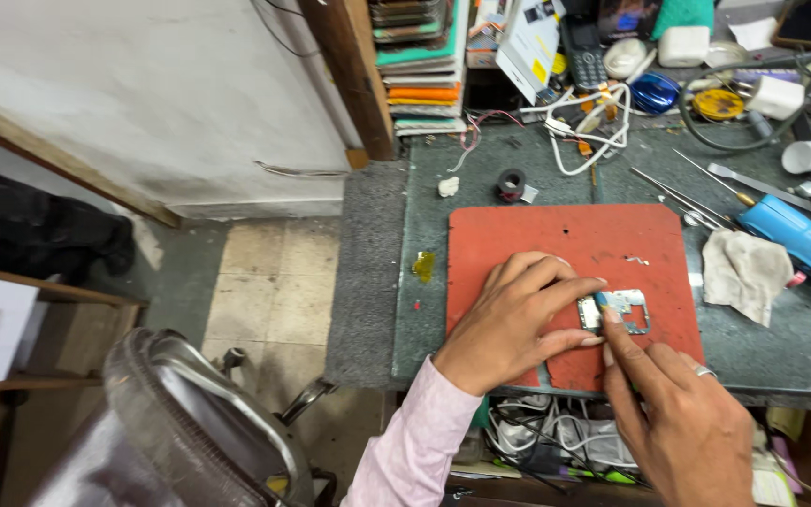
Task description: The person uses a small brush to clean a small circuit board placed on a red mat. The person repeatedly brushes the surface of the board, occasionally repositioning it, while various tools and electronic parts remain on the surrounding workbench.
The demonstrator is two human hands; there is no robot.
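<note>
Grey bench (377, 282) carries red mat (556, 239)

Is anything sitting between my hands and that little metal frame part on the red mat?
Nothing visible does. The left hand already has its fingers on the small metal frame part, and the right hand touches it with a fingertip from below. The red mat is bare around it; the cloth lies off to the right.

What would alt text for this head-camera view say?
Two hands, the left hand and right hand, press fingertips on a small metal phone part lying on a red mat. Around it on the grey workbench lie a rag, tweezers and cables.
</note>
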